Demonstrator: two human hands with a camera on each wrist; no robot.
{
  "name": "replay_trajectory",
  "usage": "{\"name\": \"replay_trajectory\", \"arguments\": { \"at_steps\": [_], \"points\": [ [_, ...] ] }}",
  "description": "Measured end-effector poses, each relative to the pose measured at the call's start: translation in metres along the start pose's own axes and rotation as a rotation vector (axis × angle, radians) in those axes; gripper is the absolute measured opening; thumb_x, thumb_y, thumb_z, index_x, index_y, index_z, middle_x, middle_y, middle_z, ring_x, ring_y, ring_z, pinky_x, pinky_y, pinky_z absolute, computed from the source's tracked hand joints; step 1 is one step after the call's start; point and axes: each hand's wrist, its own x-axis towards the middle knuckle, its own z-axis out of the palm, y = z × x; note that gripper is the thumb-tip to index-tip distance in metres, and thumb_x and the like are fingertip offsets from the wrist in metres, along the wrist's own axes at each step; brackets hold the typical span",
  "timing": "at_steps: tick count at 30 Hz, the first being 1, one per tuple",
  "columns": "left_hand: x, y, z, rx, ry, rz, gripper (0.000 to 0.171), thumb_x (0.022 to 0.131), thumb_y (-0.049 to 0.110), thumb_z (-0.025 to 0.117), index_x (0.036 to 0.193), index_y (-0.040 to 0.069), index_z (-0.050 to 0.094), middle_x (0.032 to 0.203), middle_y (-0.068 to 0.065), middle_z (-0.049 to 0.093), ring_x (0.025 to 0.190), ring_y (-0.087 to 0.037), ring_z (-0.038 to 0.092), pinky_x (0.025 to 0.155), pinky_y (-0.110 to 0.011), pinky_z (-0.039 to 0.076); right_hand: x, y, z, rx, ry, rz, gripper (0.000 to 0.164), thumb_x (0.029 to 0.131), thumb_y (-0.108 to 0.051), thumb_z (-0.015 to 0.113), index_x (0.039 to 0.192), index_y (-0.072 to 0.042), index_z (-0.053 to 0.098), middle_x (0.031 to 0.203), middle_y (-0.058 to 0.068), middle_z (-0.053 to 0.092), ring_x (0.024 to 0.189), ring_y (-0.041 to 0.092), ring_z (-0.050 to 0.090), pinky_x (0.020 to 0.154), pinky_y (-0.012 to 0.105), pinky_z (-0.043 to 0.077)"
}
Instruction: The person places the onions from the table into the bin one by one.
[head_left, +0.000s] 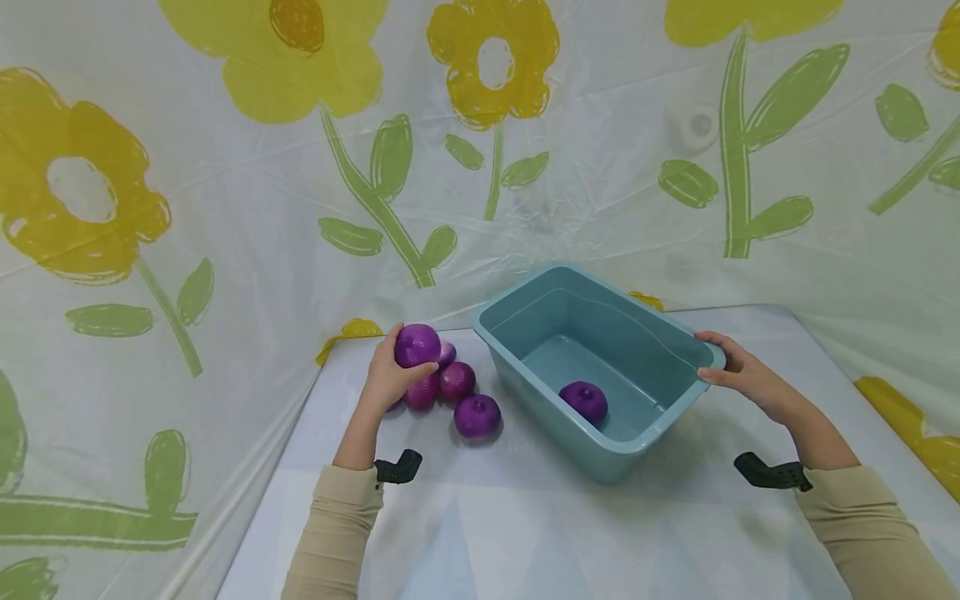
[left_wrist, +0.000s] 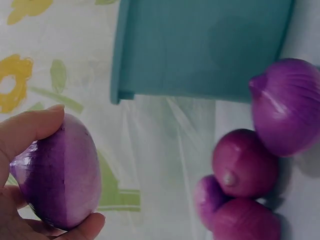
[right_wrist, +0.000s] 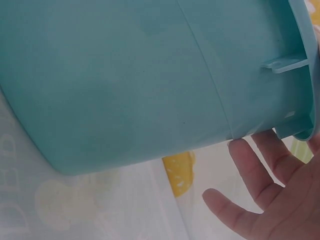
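Left grip (head_left: 385,375) pinches a purple onion (head_left: 417,345) between thumb and fingers; in the head view that onion sits apart from the tub (head_left: 547,418), towards nine o'clock of it. Right grip (head_left: 750,379) holds the tub's rim at three o'clock. A second onion (head_left: 583,402) lies inside, towards six o'clock — the only content visible. Loose onions (head_left: 457,382) rest on the surface (head_left: 487,492), outside at nine o'clock.

Left wrist view: the pinched onion is at eight o'clock, glossy and undented — probably light, stiff and slightly slippery, best held round its widest part. Loose ones lie at four o'clock.

Right wrist view: spread fingers meet the tub near its rim, at four o'clock. Its plastic looks stiff, the rim handiest to hold.
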Motion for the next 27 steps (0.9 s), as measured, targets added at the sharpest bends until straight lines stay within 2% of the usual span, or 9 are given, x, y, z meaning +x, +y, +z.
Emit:
{"name": "replay_trajectory", "arguments": {
  "at_steps": [6, 14, 27],
  "points": [
    [0.007, 0.023, -0.006, -0.012, 0.009, 0.045, 0.094, 0.076, 0.031, 0.073, 0.147, 0.012, 0.014, 0.147, -0.017, 0.024, 0.13, -0.036, 0.03, 0.103, -0.053, 0.03, 0.0, -0.001, 0.0, -0.001, 0.001, -0.01, 0.067, 0.092, -0.022, 0.05, 0.143, -0.004, 0.011, 0.143, 0.033, 0.012, 0.121, 0.054, 0.023, 0.09, 0.072, 0.026],
    [0.017, 0.053, -0.004, 0.041, 0.008, 0.12, 0.091, 0.076, 0.031, 0.072, 0.146, 0.013, 0.017, 0.145, -0.018, 0.025, 0.129, -0.035, 0.031, 0.101, -0.052, 0.034, -0.001, -0.002, -0.001, -0.003, -0.003, -0.016, 0.067, 0.092, -0.022, 0.05, 0.143, -0.004, 0.011, 0.143, 0.034, 0.012, 0.121, 0.054, 0.023, 0.09, 0.073, 0.025],
    [0.025, 0.087, 0.001, 0.03, -0.01, 0.141, 0.09, 0.075, 0.032, 0.073, 0.146, 0.017, 0.019, 0.145, -0.014, 0.029, 0.128, -0.033, 0.034, 0.098, -0.051, 0.038, -0.001, -0.001, -0.001, -0.002, -0.007, -0.018, 0.067, 0.092, -0.022, 0.05, 0.142, -0.003, 0.011, 0.143, 0.033, 0.012, 0.121, 0.054, 0.023, 0.09, 0.072, 0.025]
  ]
}}
